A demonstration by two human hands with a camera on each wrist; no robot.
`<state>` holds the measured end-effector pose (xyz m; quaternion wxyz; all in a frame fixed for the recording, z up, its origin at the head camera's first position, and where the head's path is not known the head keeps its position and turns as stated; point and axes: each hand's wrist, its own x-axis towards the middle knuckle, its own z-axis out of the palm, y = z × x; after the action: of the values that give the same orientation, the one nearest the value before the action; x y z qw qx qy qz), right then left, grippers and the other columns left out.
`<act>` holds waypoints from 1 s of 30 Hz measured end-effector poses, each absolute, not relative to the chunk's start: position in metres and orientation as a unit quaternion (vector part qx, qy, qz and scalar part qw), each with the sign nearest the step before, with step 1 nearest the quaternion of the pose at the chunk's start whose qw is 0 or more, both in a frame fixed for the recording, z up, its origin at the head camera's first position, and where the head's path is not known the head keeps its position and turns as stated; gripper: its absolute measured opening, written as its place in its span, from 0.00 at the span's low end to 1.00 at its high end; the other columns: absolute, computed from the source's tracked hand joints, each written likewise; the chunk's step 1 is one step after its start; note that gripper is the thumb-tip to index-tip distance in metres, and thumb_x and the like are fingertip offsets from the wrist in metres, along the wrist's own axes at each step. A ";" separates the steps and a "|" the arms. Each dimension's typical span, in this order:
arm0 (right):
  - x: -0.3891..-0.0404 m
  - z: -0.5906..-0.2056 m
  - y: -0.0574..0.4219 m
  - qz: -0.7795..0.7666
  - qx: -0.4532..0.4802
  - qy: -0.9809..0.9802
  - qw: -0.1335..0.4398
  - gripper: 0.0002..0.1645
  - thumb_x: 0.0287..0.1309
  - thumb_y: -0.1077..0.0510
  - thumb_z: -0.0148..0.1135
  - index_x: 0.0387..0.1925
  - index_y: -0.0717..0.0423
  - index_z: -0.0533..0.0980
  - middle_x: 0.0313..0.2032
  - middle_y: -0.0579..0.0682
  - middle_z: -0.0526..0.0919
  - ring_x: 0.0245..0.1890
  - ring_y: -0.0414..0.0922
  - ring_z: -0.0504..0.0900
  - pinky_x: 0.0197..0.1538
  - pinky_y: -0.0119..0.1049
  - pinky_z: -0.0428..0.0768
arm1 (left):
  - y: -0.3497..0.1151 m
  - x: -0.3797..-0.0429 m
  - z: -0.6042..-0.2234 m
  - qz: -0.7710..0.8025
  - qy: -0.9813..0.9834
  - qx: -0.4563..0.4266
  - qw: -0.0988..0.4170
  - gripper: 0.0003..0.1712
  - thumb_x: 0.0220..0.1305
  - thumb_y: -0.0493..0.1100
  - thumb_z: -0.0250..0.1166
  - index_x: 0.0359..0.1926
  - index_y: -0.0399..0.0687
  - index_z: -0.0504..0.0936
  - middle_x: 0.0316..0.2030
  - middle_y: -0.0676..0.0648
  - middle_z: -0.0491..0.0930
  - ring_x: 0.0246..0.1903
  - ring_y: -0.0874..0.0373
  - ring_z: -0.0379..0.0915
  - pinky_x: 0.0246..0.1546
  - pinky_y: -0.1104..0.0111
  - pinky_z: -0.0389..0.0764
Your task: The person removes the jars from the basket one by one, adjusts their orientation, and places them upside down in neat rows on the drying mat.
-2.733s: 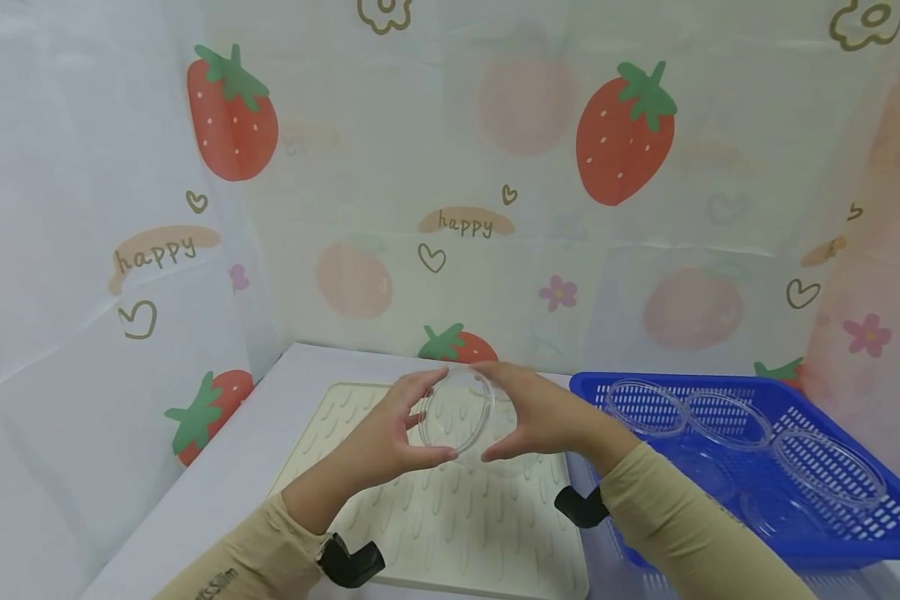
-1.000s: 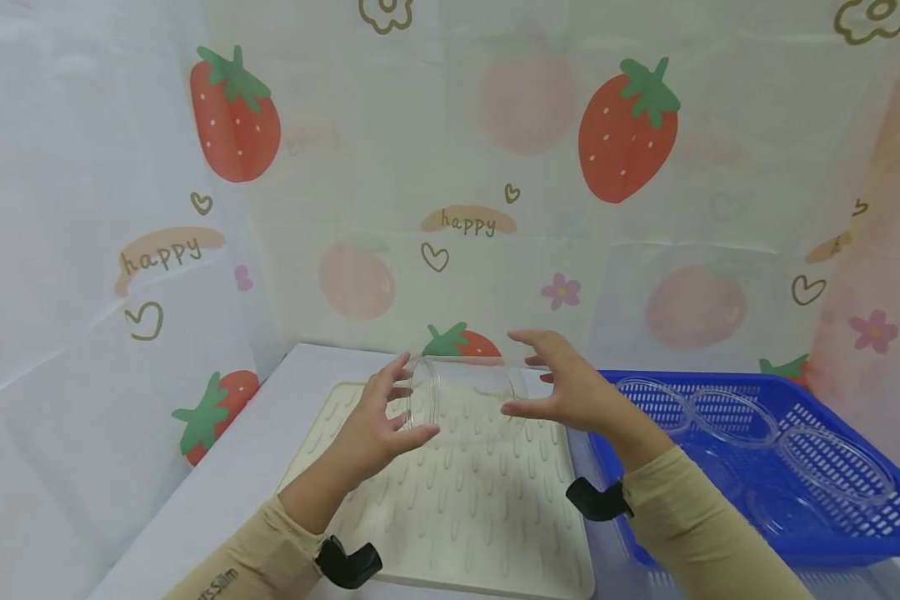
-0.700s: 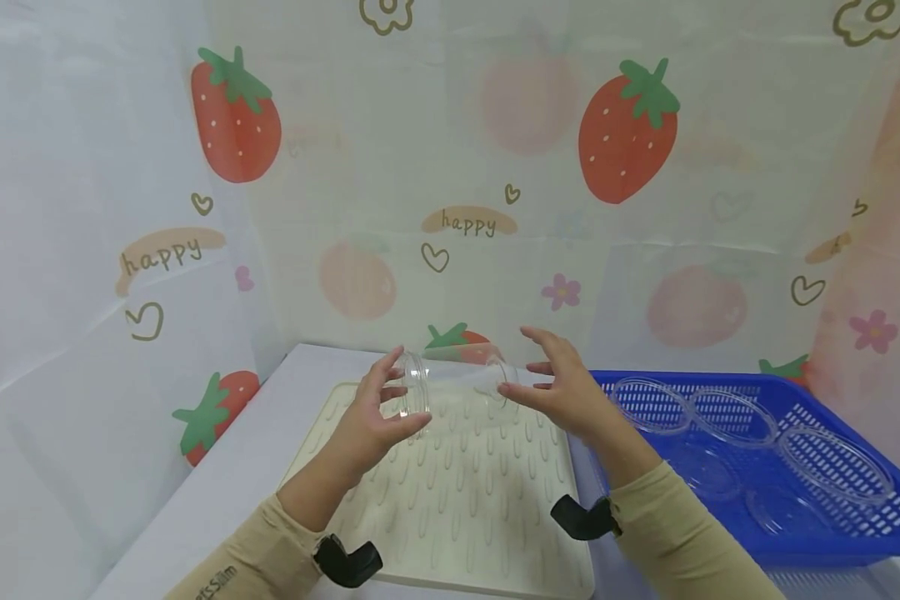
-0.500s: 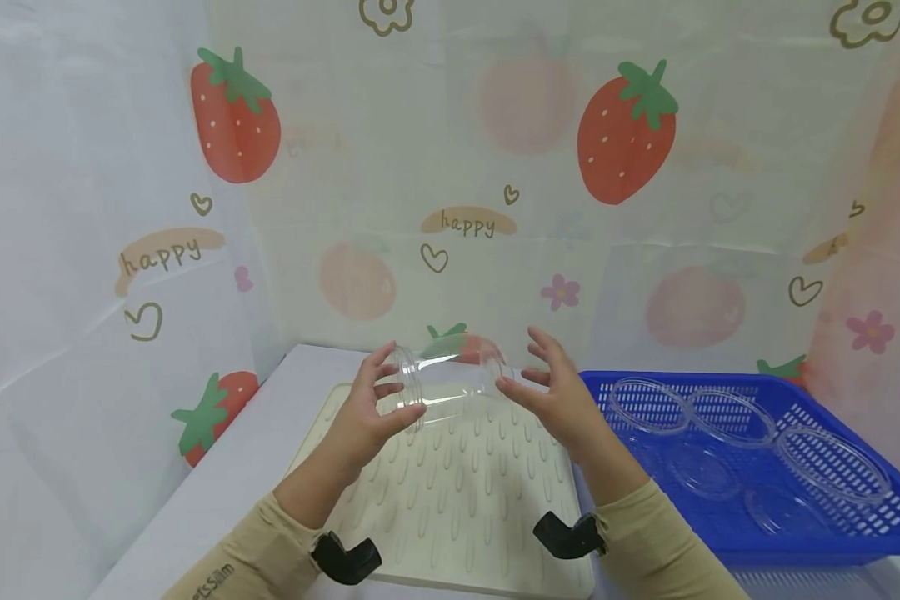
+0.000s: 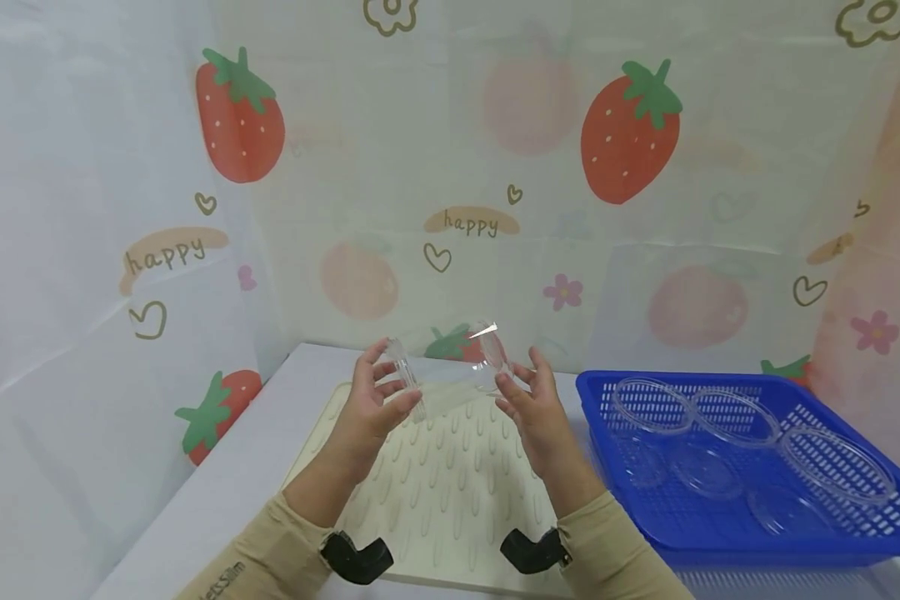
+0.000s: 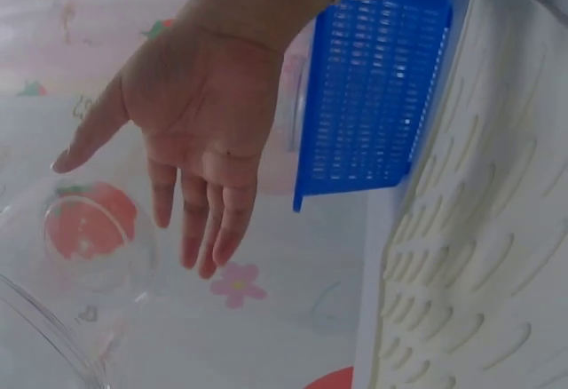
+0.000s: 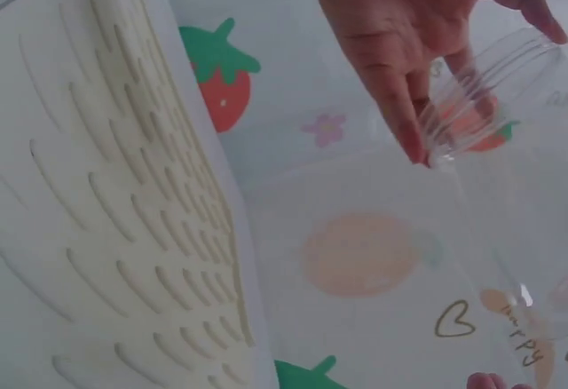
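A clear plastic jar (image 5: pixel 450 390) lies on its side in the air over the cream ridged mat (image 5: pixel 457 492). My left hand (image 5: pixel 371 408) grips its ringed end, thumb on the near side and fingers on the far side. In the right wrist view the left hand (image 7: pixel 404 43) spans the jar's ringed rim (image 7: pixel 488 96). My right hand (image 5: pixel 542 417) is at the other end, its thumb and fingers overlapping the jar's base in the head view. The left wrist view shows the right hand (image 6: pixel 200 131) palm on, fingers extended, with the jar's round base (image 6: pixel 98 287) beside it.
A blue perforated basket (image 5: pixel 690 546) stands at the right of the white table (image 5: pixel 217 508). Several clear round-rimmed pieces, such as this ring (image 5: pixel 836 500), sit in it. A printed strawberry curtain (image 5: pixel 450 125) hangs close behind the table and along both sides.
Over the last seconds the jar has swung from end-on to sideways, its base tipping up to the right. My right hand has come lower, its forearm swinging inward; my left has shifted slightly left.
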<state>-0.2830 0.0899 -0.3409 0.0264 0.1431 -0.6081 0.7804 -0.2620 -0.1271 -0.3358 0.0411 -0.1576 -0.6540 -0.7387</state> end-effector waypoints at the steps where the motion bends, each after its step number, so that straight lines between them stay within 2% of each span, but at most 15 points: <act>1: -0.283 -0.343 0.089 0.790 0.151 -0.594 0.025 0.52 0.59 0.54 0.58 0.70 0.53 0.33 0.65 0.63 0.47 0.65 0.58 0.54 0.64 0.54 0.56 | -0.125 -0.262 -0.336 -0.749 -0.641 -0.162 0.038 0.48 0.55 0.41 0.61 0.69 0.60 0.40 0.62 0.42 0.45 0.59 0.46 0.52 0.58 0.51 0.61; 9: -0.285 -0.357 0.078 0.823 0.188 -0.536 0.015 0.60 0.56 0.50 0.61 0.69 0.53 0.25 0.65 0.63 0.52 0.65 0.58 0.55 0.65 0.53 0.56 | -0.111 -0.263 -0.344 -0.801 -0.573 -0.173 0.025 0.48 0.57 0.46 0.62 0.68 0.59 0.39 0.62 0.37 0.44 0.62 0.44 0.52 0.61 0.46 0.57; 18: -0.288 -0.364 0.071 0.843 0.210 -0.495 0.029 0.64 0.52 0.43 0.63 0.69 0.56 0.28 0.64 0.68 0.54 0.64 0.62 0.57 0.64 0.55 0.56 | -0.097 -0.264 -0.353 -0.814 -0.559 -0.161 0.008 0.45 0.58 0.44 0.58 0.68 0.57 0.38 0.63 0.36 0.44 0.63 0.39 0.50 0.60 0.47 0.59; 24: -0.287 -0.363 0.069 0.862 0.211 -0.461 0.031 0.60 0.53 0.45 0.63 0.69 0.59 0.33 0.64 0.69 0.55 0.64 0.64 0.56 0.64 0.54 0.57 | -0.093 -0.265 -0.357 -0.814 -0.560 -0.155 -0.002 0.44 0.60 0.43 0.56 0.69 0.57 0.38 0.63 0.35 0.45 0.62 0.38 0.51 0.59 0.47 0.60; 30: -0.284 -0.358 0.070 0.876 0.198 -0.439 0.034 0.58 0.51 0.48 0.66 0.68 0.57 0.37 0.63 0.67 0.55 0.63 0.65 0.58 0.60 0.54 0.63 | -0.091 -0.266 -0.357 -0.817 -0.555 -0.154 -0.005 0.44 0.59 0.43 0.56 0.68 0.58 0.39 0.62 0.36 0.47 0.60 0.41 0.55 0.58 0.50 0.63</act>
<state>-0.2840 0.0699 -0.3578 0.0339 0.1982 -0.4393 0.8755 -0.2657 -0.0907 -0.3568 -0.0053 -0.1543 -0.5555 -0.8171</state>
